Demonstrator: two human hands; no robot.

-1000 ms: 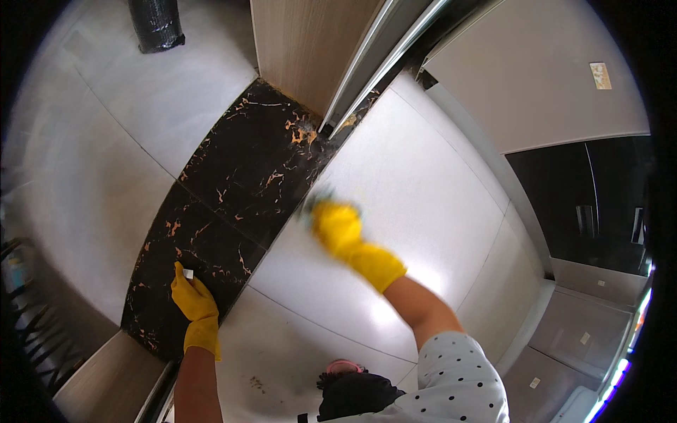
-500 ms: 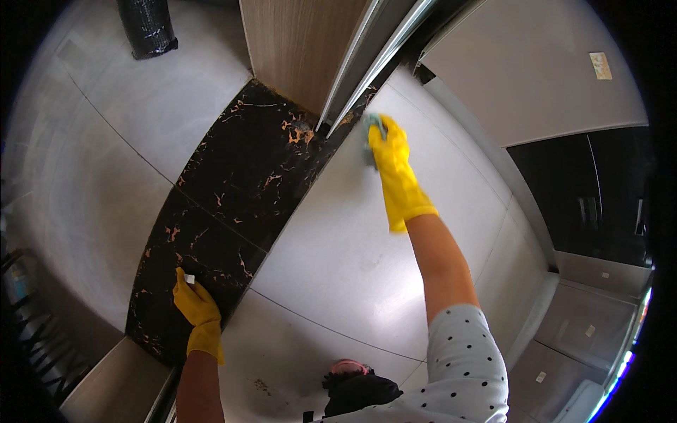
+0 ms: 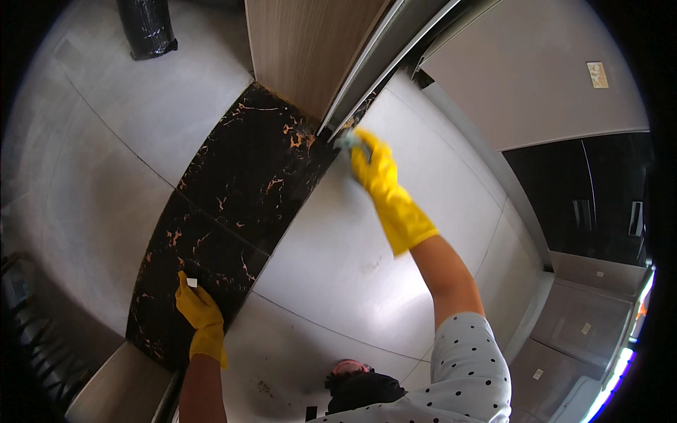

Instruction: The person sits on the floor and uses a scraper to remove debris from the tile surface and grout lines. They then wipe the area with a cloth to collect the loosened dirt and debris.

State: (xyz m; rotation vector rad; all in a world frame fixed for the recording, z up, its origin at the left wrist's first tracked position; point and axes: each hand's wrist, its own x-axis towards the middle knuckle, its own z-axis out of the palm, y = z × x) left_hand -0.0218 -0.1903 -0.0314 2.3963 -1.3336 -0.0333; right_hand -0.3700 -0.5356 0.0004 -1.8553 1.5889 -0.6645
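My right hand (image 3: 383, 182), in a yellow rubber glove, is closed on a grey-green cloth (image 3: 348, 144) that is blurred by motion. The cloth is at the floor, where the white tile meets the black marble strip (image 3: 236, 180), just below the sliding door's end. Over the near part of that strip is my left hand (image 3: 199, 310), also in a yellow glove. Its thumb and fingers pinch a small white piece (image 3: 192, 283), whose kind I cannot make out.
A wood-grain panel (image 3: 303, 56) and metal-edged sliding door (image 3: 384, 70) stand at the far side. Beige and black cabinets (image 3: 564, 190) line the right. A black wrapped roll (image 3: 147, 28) stands far left. Dark specks (image 3: 264, 389) mark the near tile (image 3: 338, 282).
My right hand has swept the cloth left and slightly nearer, from the white tile to the marble strip's edge. My left hand has hardly moved.
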